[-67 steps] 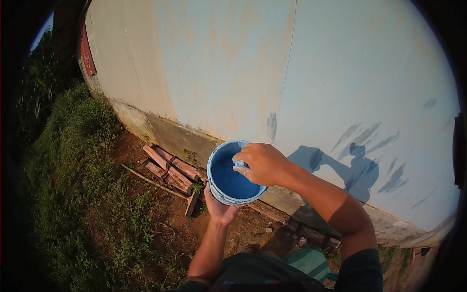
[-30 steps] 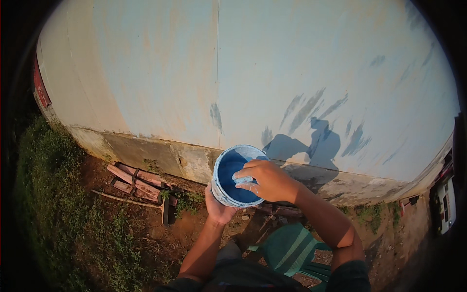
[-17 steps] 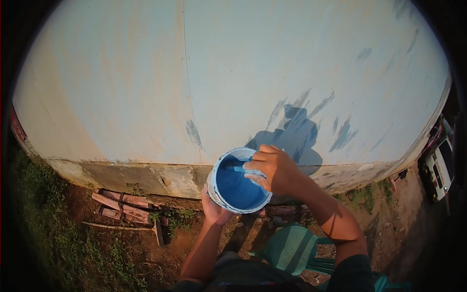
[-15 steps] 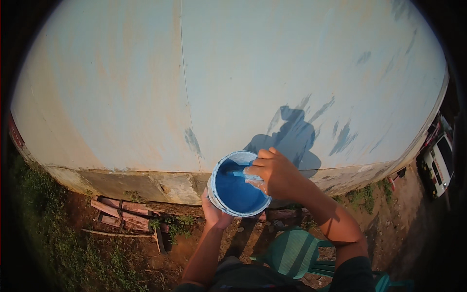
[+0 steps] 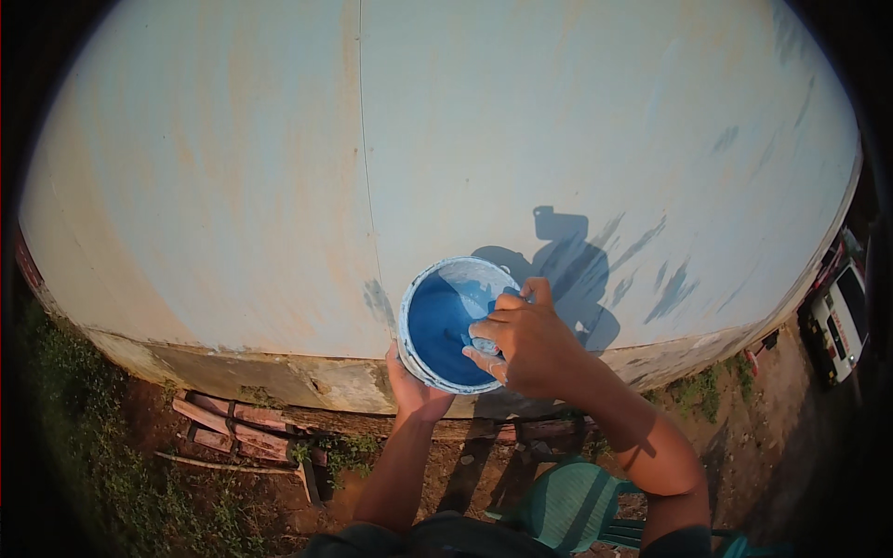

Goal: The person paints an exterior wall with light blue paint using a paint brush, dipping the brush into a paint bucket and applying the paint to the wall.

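Observation:
My left hand (image 5: 416, 392) supports a white bucket (image 5: 406, 342) from its lower left side, palm and fingers against the outer wall. Blue paint (image 5: 439, 321) colours the inside, and dried smears cover the rim. Over the right part of the bucket's mouth, my right hand (image 5: 532, 344) is closed around a paint-smeared paintbrush (image 5: 484, 345). Its bristle end is mostly hidden by the hand and the dark interior. Pale paint coats some of the right fingers. Behind the bucket stands a pale blue wall (image 5: 233, 186) with darker brush strokes (image 5: 672, 293) at the right.
Below me on the right is a green plastic chair (image 5: 569, 502). Reddish planks (image 5: 244, 430) lie at the wall's foot on the left, beside weeds (image 5: 121, 465). A white vehicle (image 5: 842, 321) is parked at the far right. My shadow falls on the wall.
The bucket has risen slightly in view and tipped somewhat. My right hand has moved a little right and down, turning the paintbrush within the bucket's mouth.

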`<action>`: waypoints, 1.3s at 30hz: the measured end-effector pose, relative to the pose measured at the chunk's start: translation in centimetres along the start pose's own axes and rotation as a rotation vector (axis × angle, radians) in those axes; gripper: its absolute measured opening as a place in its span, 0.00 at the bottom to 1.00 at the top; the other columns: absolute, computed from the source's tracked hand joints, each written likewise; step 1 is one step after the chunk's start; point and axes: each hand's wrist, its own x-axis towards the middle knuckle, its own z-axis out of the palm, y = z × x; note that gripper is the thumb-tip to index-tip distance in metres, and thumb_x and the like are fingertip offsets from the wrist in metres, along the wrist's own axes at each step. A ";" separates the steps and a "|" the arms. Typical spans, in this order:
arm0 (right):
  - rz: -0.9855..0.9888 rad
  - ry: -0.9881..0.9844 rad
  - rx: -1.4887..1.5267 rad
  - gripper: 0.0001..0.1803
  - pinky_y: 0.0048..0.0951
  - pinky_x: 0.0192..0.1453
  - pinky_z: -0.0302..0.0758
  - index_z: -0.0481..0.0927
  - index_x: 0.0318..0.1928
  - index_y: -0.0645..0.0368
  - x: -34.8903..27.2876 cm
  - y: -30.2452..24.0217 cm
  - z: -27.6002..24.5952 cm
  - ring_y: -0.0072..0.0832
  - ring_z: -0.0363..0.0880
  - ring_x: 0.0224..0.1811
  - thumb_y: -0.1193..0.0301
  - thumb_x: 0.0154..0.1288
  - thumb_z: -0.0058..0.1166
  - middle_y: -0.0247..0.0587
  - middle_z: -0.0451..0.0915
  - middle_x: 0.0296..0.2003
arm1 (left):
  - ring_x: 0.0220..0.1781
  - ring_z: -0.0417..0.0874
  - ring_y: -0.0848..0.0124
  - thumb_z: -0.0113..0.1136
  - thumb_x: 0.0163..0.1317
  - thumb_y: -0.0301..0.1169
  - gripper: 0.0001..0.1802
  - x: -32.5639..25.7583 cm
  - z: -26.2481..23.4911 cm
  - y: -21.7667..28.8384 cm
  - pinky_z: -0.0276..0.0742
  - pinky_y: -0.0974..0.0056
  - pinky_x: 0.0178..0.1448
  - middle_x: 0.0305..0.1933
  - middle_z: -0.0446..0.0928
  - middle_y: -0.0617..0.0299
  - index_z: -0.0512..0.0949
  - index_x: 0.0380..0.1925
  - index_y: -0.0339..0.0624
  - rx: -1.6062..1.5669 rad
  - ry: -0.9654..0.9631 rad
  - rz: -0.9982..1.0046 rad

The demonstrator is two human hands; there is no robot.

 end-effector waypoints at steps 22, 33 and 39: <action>-0.188 -0.058 0.331 0.13 0.42 0.61 0.71 0.91 0.51 0.54 5.7 -2.4 0.7 0.41 0.81 0.46 0.64 0.69 0.70 0.40 0.87 0.39 | 0.76 0.76 0.52 0.38 0.78 0.65 0.42 -4.5 -2.2 4.0 0.75 0.39 0.76 0.78 0.72 0.54 0.69 0.78 0.49 0.044 -0.085 0.028; -0.064 -0.170 -0.002 0.16 0.34 0.62 0.68 0.93 0.47 0.60 10.7 -3.4 -4.0 0.35 0.79 0.45 0.59 0.72 0.68 0.39 0.89 0.31 | 0.80 0.71 0.42 0.37 0.75 0.69 0.47 -2.1 1.2 7.6 0.77 0.28 0.71 0.83 0.63 0.46 0.59 0.83 0.50 0.112 -0.198 0.057; -0.085 -0.206 0.240 0.21 0.46 0.58 0.77 0.92 0.48 0.67 10.6 -2.9 -2.9 0.48 0.87 0.41 0.58 0.72 0.67 0.55 0.90 0.34 | 0.79 0.73 0.43 0.34 0.75 0.71 0.47 -1.9 0.8 6.3 0.81 0.28 0.68 0.82 0.64 0.47 0.60 0.82 0.52 0.101 -0.103 0.014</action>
